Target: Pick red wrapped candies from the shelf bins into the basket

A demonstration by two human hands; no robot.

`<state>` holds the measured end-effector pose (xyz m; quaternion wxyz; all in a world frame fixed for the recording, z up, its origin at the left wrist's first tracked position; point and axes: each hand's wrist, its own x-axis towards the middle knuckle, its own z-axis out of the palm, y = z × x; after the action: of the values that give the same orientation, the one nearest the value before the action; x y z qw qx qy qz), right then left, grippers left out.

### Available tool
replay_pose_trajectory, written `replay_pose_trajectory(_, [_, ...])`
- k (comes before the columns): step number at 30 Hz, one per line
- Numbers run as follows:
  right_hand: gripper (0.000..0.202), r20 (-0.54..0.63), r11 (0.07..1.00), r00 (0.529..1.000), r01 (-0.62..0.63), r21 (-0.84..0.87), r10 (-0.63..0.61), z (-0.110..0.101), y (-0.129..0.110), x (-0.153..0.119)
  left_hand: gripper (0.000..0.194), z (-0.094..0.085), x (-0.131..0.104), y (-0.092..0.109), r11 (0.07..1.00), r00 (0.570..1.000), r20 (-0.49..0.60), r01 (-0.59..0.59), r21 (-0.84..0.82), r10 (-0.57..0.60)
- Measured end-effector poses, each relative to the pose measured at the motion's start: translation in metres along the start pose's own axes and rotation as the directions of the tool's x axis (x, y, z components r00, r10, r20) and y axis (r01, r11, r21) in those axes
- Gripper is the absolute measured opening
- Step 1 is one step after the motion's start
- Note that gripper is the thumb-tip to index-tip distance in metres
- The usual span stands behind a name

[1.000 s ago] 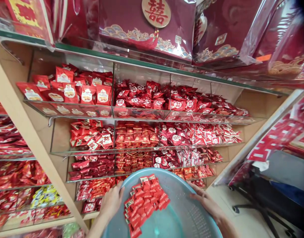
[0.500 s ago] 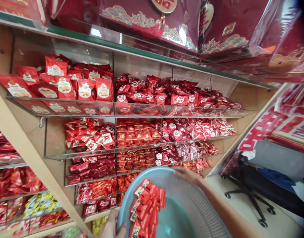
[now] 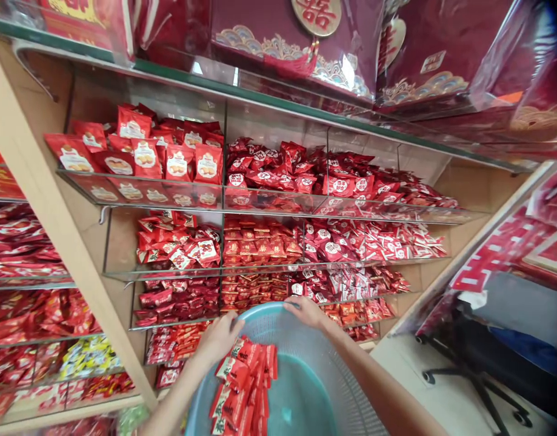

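Blue basin (image 3: pixel 300 387), left hand (image 3: pixel 220 336) curled over rim (image 3: pixel 260 307), right hand (image 3: pixel 306 312) likewise

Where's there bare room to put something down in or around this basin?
In the basin, its bottom beside the red packets, on their right; beyond it, the pale floor between the shelving and the wheeled chair. Crowded: the basin's left side, and the shelving, mostly packed.

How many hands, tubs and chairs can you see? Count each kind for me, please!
Hands: 2, a left hand and a right hand
Tubs: 1, the blue tub
Chairs: 1, the chair on the right side of the picture
Total: 4
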<state>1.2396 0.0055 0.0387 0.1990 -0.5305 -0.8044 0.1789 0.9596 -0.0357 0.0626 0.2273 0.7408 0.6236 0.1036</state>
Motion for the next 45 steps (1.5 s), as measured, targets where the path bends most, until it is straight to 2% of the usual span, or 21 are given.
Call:
replay_pose_trajectory(2, [0.044, -0.015, 0.999, 0.999, 0.052, -0.004, -0.052, 0.006, 0.001, 0.005, 0.043, 0.007, 0.017, 0.012, 0.995, 0.998, -0.006, -0.059, 0.076, 0.06])
replay_pose_trajectory(5, [0.044, -0.064, 0.995, 0.994, 0.089, -0.041, -0.091, 0.013, 0.008, 0.009, 0.043, 0.021, 0.028, 0.016, 0.972, 0.997, -0.009, -0.079, 0.219, 0.083])
replay_pose_trajectory(11, [0.037, -0.117, 0.994, 0.993, -0.036, -0.108, 0.023, 0.025, 0.016, 0.01, 0.044, 0.035, 0.034, 0.007, 0.942, 0.996, -0.012, -0.079, 0.326, 0.088])
replay_pose_trajectory(16, [0.03, -0.193, 0.993, 0.979, -0.079, -0.084, 0.062, 0.032, 0.016, 0.007, 0.046, 0.045, 0.045, 0.0, 0.929, 0.997, 0.0, -0.071, 0.363, 0.076])
replay_pose_trajectory(19, [0.029, -0.2, 0.993, 0.975, -0.103, -0.051, 0.091, 0.028, 0.015, 0.002, 0.045, 0.048, 0.051, -0.005, 0.936, 0.998, -0.01, -0.057, 0.348, 0.064])
replay_pose_trajectory(22, [0.029, -0.219, 0.996, 0.974, -0.066, -0.055, 0.052, -0.003, -0.007, -0.003, 0.044, 0.048, 0.056, -0.008, 0.94, 0.997, 0.004, -0.078, 0.331, 0.081])
replay_pose_trajectory(25, [0.029, -0.33, 0.996, 0.94, 0.066, -0.062, -0.083, -0.07, -0.061, -0.007, 0.044, 0.046, 0.058, -0.008, 0.94, 0.997, 0.047, -0.075, 0.333, 0.063])
replay_pose_trajectory(27, [0.027, -0.488, 0.981, 0.852, 0.137, -0.139, -0.188, -0.126, -0.105, -0.006, 0.045, 0.045, 0.06, -0.007, 0.939, 0.997, 0.059, -0.075, 0.336, 0.059])
replay_pose_trajectory(29, [0.026, -0.624, 0.945, 0.718, 0.157, -0.288, -0.309, -0.181, -0.143, 0.001, 0.046, 0.044, 0.06, -0.006, 0.939, 0.996, 0.06, -0.079, 0.336, 0.062])
replay_pose_trajectory(31, [0.027, -0.645, 0.88, 0.637, 0.116, -0.461, -0.422, -0.225, -0.166, 0.014, 0.047, 0.044, 0.059, -0.005, 0.938, 0.996, 0.067, -0.081, 0.336, 0.061])
replay_pose_trajectory(32, [0.028, -0.604, 0.823, 0.633, 0.095, -0.559, -0.484, -0.242, -0.172, 0.022, 0.047, 0.044, 0.058, -0.004, 0.938, 0.996, 0.068, -0.083, 0.337, 0.063])
replay_pose_trajectory(34, [0.028, -0.432, 0.675, 0.69, 0.111, -0.729, -0.58, -0.266, -0.173, 0.041, 0.047, 0.043, 0.057, -0.003, 0.936, 0.995, 0.073, -0.092, 0.341, 0.071])
replay_pose_trajectory(36, [0.028, -0.259, 0.545, 0.741, 0.169, -0.821, -0.619, -0.278, -0.167, 0.061, 0.047, 0.042, 0.055, -0.002, 0.929, 0.994, 0.07, -0.099, 0.357, 0.079])
replay_pose_trajectory(38, [0.026, -0.153, 0.476, 0.759, 0.226, -0.85, -0.633, -0.282, -0.162, 0.078, 0.047, 0.044, 0.055, -0.002, 0.923, 0.994, 0.065, -0.101, 0.371, 0.082])
replay_pose_trajectory(42, [0.027, -0.065, 0.407, 0.77, 0.261, -0.875, -0.634, -0.283, -0.163, 0.095, 0.046, 0.049, 0.058, -0.006, 0.919, 0.995, 0.048, -0.098, 0.383, 0.087])
replay_pose_trajectory(45, [0.023, -0.037, 0.344, 0.828, 0.192, -0.919, -0.559, -0.284, -0.172, 0.093, 0.046, 0.053, 0.06, -0.009, 0.915, 0.995, 0.044, -0.102, 0.391, 0.092])
